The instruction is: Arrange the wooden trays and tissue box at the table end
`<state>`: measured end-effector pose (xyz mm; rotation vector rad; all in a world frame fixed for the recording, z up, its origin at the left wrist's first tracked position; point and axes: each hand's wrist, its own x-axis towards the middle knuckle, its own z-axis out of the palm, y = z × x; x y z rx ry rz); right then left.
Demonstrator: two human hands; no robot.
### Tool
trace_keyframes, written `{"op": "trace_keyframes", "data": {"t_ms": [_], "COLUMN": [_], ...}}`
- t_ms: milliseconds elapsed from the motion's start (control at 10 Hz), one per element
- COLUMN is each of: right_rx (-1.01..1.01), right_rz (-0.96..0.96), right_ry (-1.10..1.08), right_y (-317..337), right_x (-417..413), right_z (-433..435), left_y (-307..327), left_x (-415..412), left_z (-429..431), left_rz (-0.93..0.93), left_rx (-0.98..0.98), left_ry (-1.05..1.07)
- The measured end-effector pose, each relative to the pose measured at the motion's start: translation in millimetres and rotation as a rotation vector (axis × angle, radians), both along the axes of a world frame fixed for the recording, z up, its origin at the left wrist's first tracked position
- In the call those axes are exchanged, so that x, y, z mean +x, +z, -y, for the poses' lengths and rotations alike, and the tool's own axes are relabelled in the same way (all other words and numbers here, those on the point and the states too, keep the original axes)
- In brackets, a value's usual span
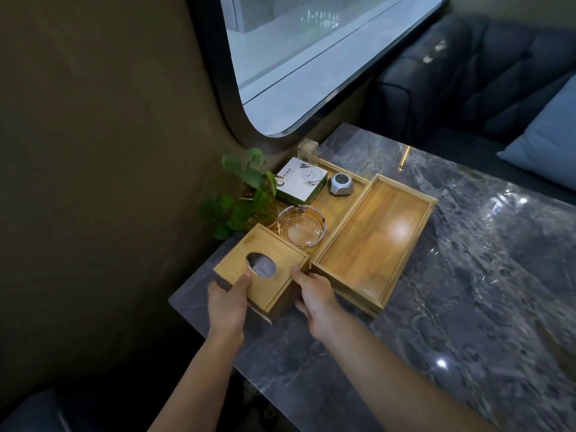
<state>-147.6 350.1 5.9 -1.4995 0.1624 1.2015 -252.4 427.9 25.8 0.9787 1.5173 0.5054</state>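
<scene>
Both hands grip the tissue box (261,271) at the near left corner of the table (452,291): the left hand (229,299) is clamped on its near left side with the thumb on top by the oval slot, the right hand (314,296) on its near right side. The box sits turned diagonally. Just right of it lies the empty tray (374,241), long axis running away towards the sofa (467,76). Beyond the box, a second tray (339,194) holds an ashtray (300,226), a green-and-white carton (300,180) whose print is too small to read, and a grey gadget (342,183). A plant (246,194) stands at the wall.
</scene>
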Motion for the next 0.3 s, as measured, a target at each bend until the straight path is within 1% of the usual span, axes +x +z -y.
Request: {"op": "trace_keyframes", "data": {"t_ms": [100,200,300], "right_rx": [-0.036,-0.097,-0.219], "right_rz": [0.107,0.424,0.775], "right_ry": [0.102,0.266,0.334], "right_y": [12.3,23.1,32.4], "right_x": [10.6,29.3,48.4], "right_z": [13.3,30.7,47.0], "left_y": [11.3,23.4,33.8], "left_x": [2.5,17.3,42.8], "left_z": [6.9,11.5,19.3], "left_rz": [-0.281,-0.375,-0.402], "left_rx": [0.406,0.761,0.895], "left_ry": [-0.24,-0.371,-0.595]}}
